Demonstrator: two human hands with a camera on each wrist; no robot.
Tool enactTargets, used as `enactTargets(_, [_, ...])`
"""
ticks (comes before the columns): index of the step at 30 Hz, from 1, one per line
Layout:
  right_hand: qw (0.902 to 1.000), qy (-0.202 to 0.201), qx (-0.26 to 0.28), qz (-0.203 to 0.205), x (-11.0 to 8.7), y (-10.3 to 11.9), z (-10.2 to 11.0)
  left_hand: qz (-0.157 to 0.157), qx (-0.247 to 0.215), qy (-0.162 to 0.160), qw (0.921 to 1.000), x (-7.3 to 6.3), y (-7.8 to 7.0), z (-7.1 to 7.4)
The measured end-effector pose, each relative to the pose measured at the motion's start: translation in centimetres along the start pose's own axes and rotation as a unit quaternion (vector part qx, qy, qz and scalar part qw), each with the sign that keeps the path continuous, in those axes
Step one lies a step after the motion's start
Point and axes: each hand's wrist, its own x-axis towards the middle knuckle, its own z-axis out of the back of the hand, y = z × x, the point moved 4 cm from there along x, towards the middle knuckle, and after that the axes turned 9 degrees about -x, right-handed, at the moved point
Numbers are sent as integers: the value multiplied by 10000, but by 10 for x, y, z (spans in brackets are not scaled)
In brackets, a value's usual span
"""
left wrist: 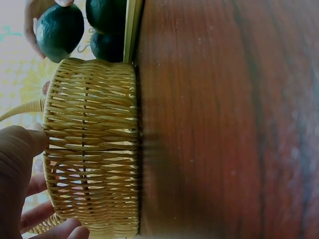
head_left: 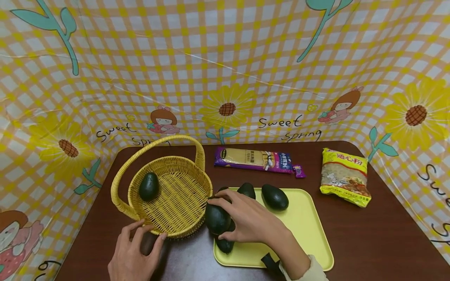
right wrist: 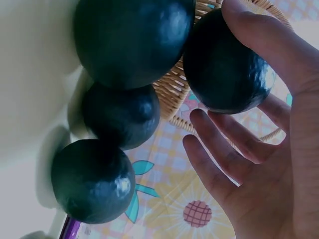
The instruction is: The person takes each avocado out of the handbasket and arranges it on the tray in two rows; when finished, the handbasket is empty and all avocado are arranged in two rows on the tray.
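Note:
My right hand (head_left: 251,218) grips a dark green avocado (head_left: 217,219) between thumb and fingers, above the tray's left edge and beside the basket's rim. In the right wrist view the held avocado (right wrist: 227,62) is lifted, with the wicker behind it. At the near side of the yellow wicker basket (head_left: 172,235), my left hand (head_left: 135,249) holds the rim, thumb and fingers bent about it. One avocado (head_left: 149,187) lies inside the basket at the left. More avocados (head_left: 275,197) rest on the yellow tray (head_left: 309,234), some partly hidden by my right hand.
A purple pasta packet (head_left: 253,159) lies behind the tray. To the right is a yellow bag of macaroni (head_left: 345,176). The basket's tall handle (head_left: 168,138) arches over its back left. A checked cloth (head_left: 225,70) surrounds the brown table (head_left: 379,242).

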Motion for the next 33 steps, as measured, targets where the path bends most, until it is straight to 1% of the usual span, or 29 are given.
enactTargets(7, [9998, 21, -121, -124, -10, -3, 3, 8, 16, 16, 10000, 0, 0, 0])
enactTargets(13, [9996, -87, -35, -278, -20, -6, 9, 50, -1, -1, 10000, 0, 0, 0])
enactTargets(18, [9989, -191, 17, -433, -33, -10, 7, -2, 12, -16, 10000, 0, 0, -1])
enactTargets(23, [9977, -344, 75, -581, -52, -11, 4, -62, 13, -23, 10000, 0, 1, -1])
enactTargets(29, [9963, -360, -19, -786, -63, -16, 4, -40, 9, -115, 9999, 0, 1, 1])
enactTargets(33, [9948, -545, -98, -858, -72, -18, 4, -39, -4, -105, 9999, 0, 0, 1])
